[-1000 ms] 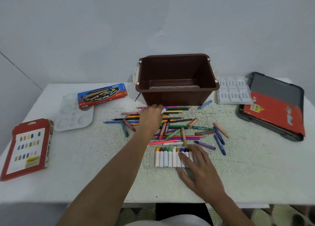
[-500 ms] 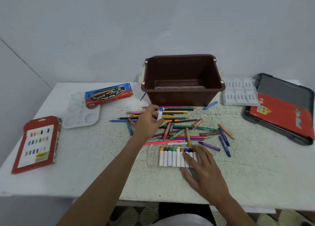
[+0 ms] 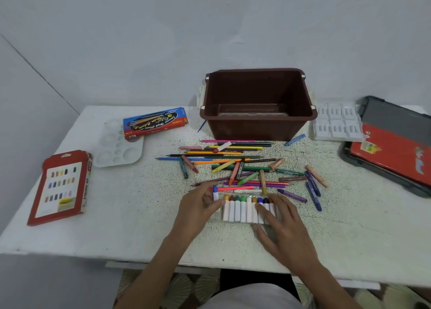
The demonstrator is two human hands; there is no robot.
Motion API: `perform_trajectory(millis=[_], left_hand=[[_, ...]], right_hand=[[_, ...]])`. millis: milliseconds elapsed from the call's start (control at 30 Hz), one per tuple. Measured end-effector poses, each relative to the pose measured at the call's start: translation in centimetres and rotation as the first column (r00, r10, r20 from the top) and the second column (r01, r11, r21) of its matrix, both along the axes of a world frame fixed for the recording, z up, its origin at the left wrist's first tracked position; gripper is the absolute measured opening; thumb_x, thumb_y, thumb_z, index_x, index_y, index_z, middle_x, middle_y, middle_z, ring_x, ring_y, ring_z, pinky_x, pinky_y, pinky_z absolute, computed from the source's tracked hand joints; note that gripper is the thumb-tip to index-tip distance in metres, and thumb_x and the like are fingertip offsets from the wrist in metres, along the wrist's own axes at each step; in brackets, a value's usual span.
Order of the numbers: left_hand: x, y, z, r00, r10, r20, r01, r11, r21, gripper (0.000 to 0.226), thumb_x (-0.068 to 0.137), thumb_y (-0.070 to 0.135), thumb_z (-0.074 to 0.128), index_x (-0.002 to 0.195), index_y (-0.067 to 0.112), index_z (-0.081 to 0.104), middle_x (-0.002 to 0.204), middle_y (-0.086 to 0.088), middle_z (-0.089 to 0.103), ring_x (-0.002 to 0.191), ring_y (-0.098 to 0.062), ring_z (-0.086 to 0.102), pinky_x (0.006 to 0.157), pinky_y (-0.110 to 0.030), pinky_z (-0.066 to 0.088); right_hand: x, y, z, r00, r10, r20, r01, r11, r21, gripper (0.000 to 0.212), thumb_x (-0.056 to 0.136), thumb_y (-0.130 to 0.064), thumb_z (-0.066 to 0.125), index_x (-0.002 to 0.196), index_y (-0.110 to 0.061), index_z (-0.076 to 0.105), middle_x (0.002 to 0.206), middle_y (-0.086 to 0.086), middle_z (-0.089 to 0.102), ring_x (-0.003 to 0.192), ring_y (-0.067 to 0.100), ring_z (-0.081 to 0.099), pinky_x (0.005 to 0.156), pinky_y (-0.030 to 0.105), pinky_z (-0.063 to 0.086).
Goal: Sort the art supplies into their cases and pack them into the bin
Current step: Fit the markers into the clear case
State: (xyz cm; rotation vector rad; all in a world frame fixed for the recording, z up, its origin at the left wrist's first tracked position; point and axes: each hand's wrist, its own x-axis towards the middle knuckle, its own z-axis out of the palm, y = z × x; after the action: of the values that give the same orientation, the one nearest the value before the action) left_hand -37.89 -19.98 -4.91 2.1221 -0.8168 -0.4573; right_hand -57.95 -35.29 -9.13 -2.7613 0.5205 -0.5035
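A white table [image 3: 140, 227] fills the middle of the frame, its top speckled with fine dark flecks in the centre and plain towards the edges. Behind it 2 pale grey walls [image 3: 210, 29] meet in a corner line at the upper left. A patterned floor [image 3: 186, 285] shows at the bottom edge.

In the lower centre, the left hand [image 3: 198, 206] pinches a blue-tipped white crayon [image 3: 215, 193] between thumb and fingers, just left of a clear case [image 3: 213, 220] that holds a row of white-bodied crayons. The right hand [image 3: 282, 229] lies with its fingers spread flat on the right end of that row, grasping nothing.

Above the case, loose pencils and crayons [image 3: 233, 157] are scattered across the speckled patch. The brown bin [image 3: 254, 129] stands open at the upper centre, behind the pile.

At the left edge lies a red pastel box [image 3: 61, 187]. Above it a blue pencil box [image 3: 155, 121] overlaps a white palette [image 3: 116, 152]. At the right a white moulded tray [image 3: 335, 122] lies beside a dark case [image 3: 391, 115] with a red cover.
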Motion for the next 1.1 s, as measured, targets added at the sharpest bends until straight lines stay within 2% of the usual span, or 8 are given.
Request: perform_trajectory(millis=[67, 233, 367, 433, 533, 700, 800, 1100], left_hand=[[-0.4, 0.0, -0.3, 0.998, 0.002, 0.057, -0.003, 1.0, 0.006, 0.047, 0.084, 0.036, 0.075, 0.127, 0.032, 0.059, 0.084, 0.017, 0.058, 0.079, -0.002, 0.056, 0.067, -0.014, 0.045], [-0.9, -0.2, -0.9, 0.981, -0.03, 0.193, 0.023, 0.999, 0.035, 0.048, 0.082, 0.041, 0.075, 0.127, 0.032, 0.061, 0.081, 0.022, 0.056, 0.082, -0.006, 0.056, 0.078, -0.032, 0.049], [-1.2, 0.2, -1.5, 0.939, -0.034, 0.343, 0.022, 0.999, 0.04, 0.047, 0.082, 0.043, 0.075, 0.125, 0.029, 0.062, 0.085, 0.018, 0.061, 0.087, -0.007, 0.054, 0.082, -0.03, 0.033], [-1.1, 0.4, -1.9, 0.909, -0.043, 0.415, 0.027, 0.999, 0.045, 0.044, 0.082, 0.048, 0.072, 0.121, 0.028, 0.064, 0.091, 0.016, 0.065, 0.092, -0.008, 0.053, 0.083, -0.03, 0.032], [-1.0, 0.7, -2.7, 0.874, -0.066, 0.481, 0.045, 0.997, 0.056, 0.045, 0.088, 0.056, 0.055, 0.118, 0.025, 0.066, 0.104, 0.013, 0.065, 0.101, -0.008, 0.05, 0.085, -0.03, 0.034], [-0.9, 1.3, -3.5, 0.847, -0.129, 0.515, 0.097, 0.991, 0.09, 0.045, 0.102, 0.042, 0.036, 0.133, 0.02, 0.06, 0.108, 0.006, 0.058, 0.103, -0.013, 0.047, 0.088, -0.028, 0.032], [-0.7, 1.5, -3.5, 0.825, -0.182, 0.535, 0.137, 0.983, 0.123, 0.043, 0.1, 0.033, 0.037, 0.136, 0.019, 0.058, 0.109, 0.004, 0.056, 0.103, -0.014, 0.047, 0.09, -0.03, 0.033], [-0.2, 1.8, -3.1, 0.798, -0.234, 0.555, 0.191, 0.972, 0.134, 0.042, 0.098, 0.041, 0.044, 0.128, 0.018, 0.064, 0.109, 0.005, 0.059, 0.104, -0.015, 0.052, 0.091, -0.027, 0.032]], right_hand=[[0.0, 0.0, 0.0, 1.0, -0.003, -0.009, 0.003, 1.0, 0.001, 0.051, 0.094, -0.048, 0.057, 0.134, -0.017, 0.059, 0.141, 0.014, 0.048, 0.135, 0.032, 0.039, 0.105, 0.046, 0.044], [0.0, -0.1, 0.1, 1.0, 0.002, 0.002, -0.002, 1.0, -0.001, 0.05, 0.094, -0.048, 0.057, 0.134, -0.018, 0.059, 0.141, 0.014, 0.048, 0.134, 0.031, 0.04, 0.105, 0.044, 0.044], [-0.1, -0.1, 0.0, 1.0, 0.006, 0.007, -0.006, 1.0, 0.01, 0.05, 0.093, -0.047, 0.059, 0.134, -0.018, 0.059, 0.141, 0.014, 0.048, 0.134, 0.031, 0.04, 0.104, 0.045, 0.045], [-0.1, -0.1, -0.1, 1.0, 0.008, 0.015, -0.008, 1.0, 0.014, 0.05, 0.093, -0.047, 0.059, 0.134, -0.018, 0.059, 0.14, 0.014, 0.048, 0.134, 0.032, 0.041, 0.103, 0.046, 0.046], [-0.1, -0.2, 0.0, 1.0, 0.01, 0.019, -0.01, 1.0, 0.018, 0.05, 0.094, -0.048, 0.057, 0.134, -0.018, 0.059, 0.141, 0.014, 0.048, 0.133, 0.032, 0.041, 0.103, 0.047, 0.046], [0.0, -0.2, -0.1, 1.0, 0.005, 0.018, -0.005, 1.0, 0.013, 0.05, 0.093, -0.048, 0.058, 0.133, -0.018, 0.06, 0.139, 0.014, 0.05, 0.133, 0.033, 0.041, 0.103, 0.047, 0.046], [-0.1, -0.2, -0.1, 1.0, 0.004, 0.017, -0.004, 1.0, 0.005, 0.05, 0.093, -0.049, 0.057, 0.132, -0.018, 0.06, 0.139, 0.014, 0.051, 0.133, 0.032, 0.041, 0.105, 0.046, 0.045], [0.0, -0.3, -0.2, 1.0, 0.011, 0.015, -0.011, 1.0, 0.022, 0.05, 0.093, -0.048, 0.058, 0.133, -0.018, 0.059, 0.14, 0.014, 0.05, 0.133, 0.033, 0.041, 0.103, 0.047, 0.046]])
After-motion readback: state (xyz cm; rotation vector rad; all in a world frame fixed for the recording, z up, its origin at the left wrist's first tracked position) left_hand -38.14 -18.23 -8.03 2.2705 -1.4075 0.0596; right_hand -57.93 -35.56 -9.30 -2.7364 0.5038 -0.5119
